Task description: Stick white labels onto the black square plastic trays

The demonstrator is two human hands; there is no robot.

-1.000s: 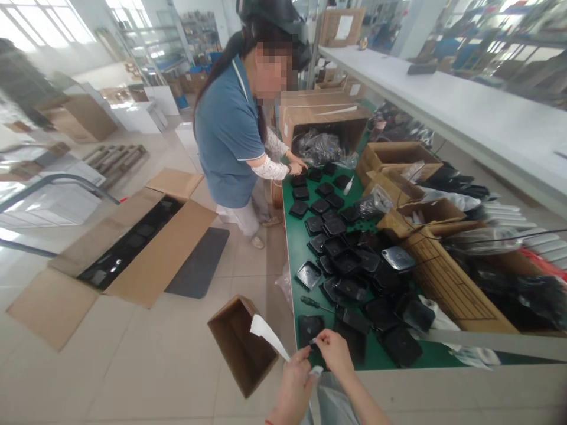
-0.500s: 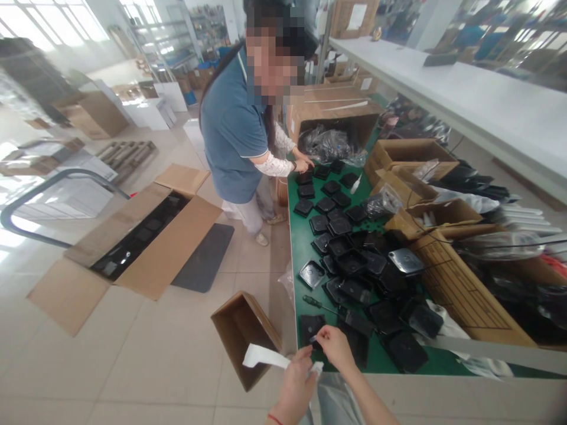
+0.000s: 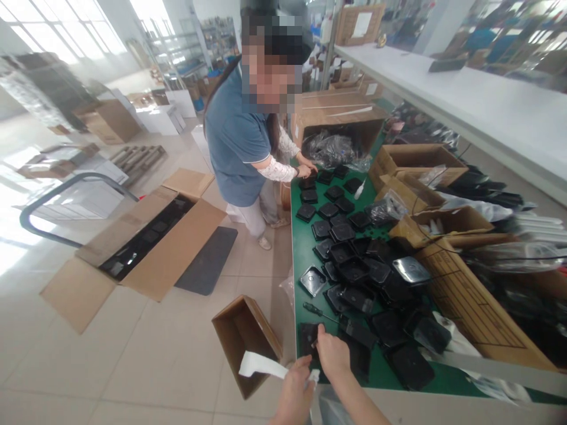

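Observation:
My left hand (image 3: pixel 296 391) pinches a white paper strip (image 3: pixel 259 366) that trails to the left, over a small open cardboard box (image 3: pixel 243 345) on the floor. My right hand (image 3: pixel 333 355) presses its fingertips on a flat black plastic part (image 3: pixel 308 334) at the near left corner of the green table (image 3: pixel 300 251). Several more black square parts (image 3: pixel 354 268) lie scattered over the table. A screwdriver (image 3: pixel 315 310) rests just beyond my right hand.
A co-worker in a blue shirt (image 3: pixel 239 147) stands at the table's far left end, hands on black parts. Open cardboard boxes (image 3: pixel 411 162) line the table's right side. A large opened carton (image 3: pixel 146 242) and a dark mat (image 3: pixel 206 262) lie on the floor.
The paper strip has dropped from pointing up-left to lying nearly level in my left hand. My right hand has shifted a little onto the black part. The view has drifted.

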